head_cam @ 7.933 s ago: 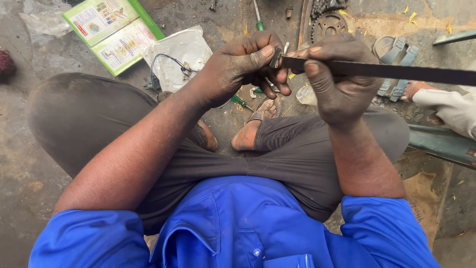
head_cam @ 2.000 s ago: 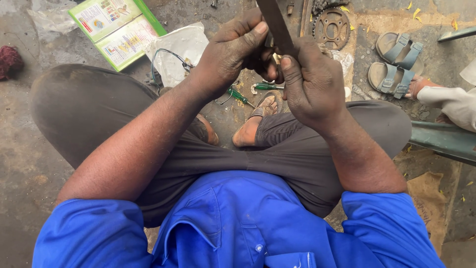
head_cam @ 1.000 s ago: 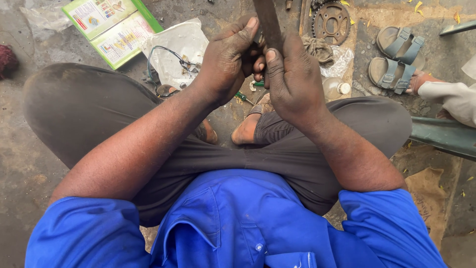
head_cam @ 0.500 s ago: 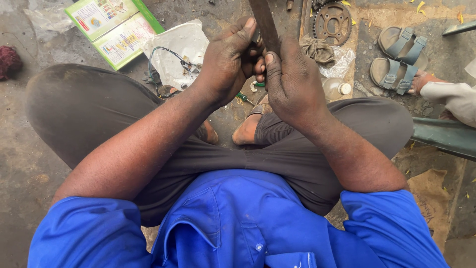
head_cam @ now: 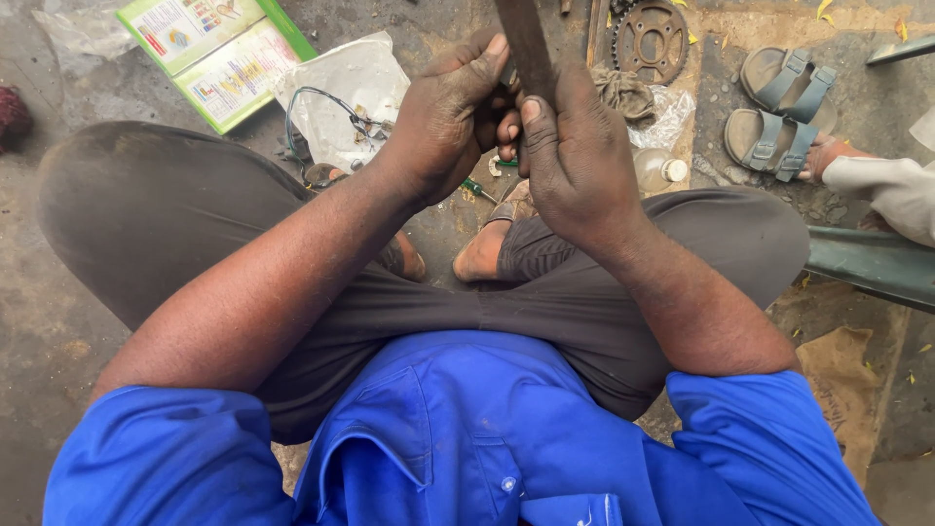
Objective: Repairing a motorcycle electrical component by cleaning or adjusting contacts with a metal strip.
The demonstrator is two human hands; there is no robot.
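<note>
Dark metal bar (head_cam: 524,44) held upright at the far middle of the scene, top end cut off by the frame edge. Left hand (head_cam: 448,122) wrapped against the bar's left side, thumb stretched up along it, fingers curled tight. Right hand (head_cam: 575,156) clamped on the bar from the right, thumb pressed flat on its near face, fingers closed around it and meeting those of the left. Small part between the fingertips possibly there, too hidden to tell.

On the ground to the far left, a clear plastic bag (head_cam: 355,83) lying flat, holding a coil of thin black cable (head_cam: 317,107) and a few small metal bits. Farther left, a green-edged printed carton (head_cam: 209,54), flat, closed, contents not visible. Just beyond the right hand, a crumpled clear plastic wrap (head_cam: 667,122) with a greasy rag (head_cam: 623,93) on its far edge and a small white-capped bottle (head_cam: 657,170) beside it. Rusty chain sprocket (head_cam: 653,39) lying at the far edge, near the rag. Green-handled screwdriver (head_cam: 477,188) on the ground under the hands, near a bare foot (head_cam: 482,258).

Pair of grey strap sandals (head_cam: 779,117) at far right, side by side. Another person's foot and pale trouser leg (head_cam: 886,185) at the right edge, well apart from both hands.
</note>
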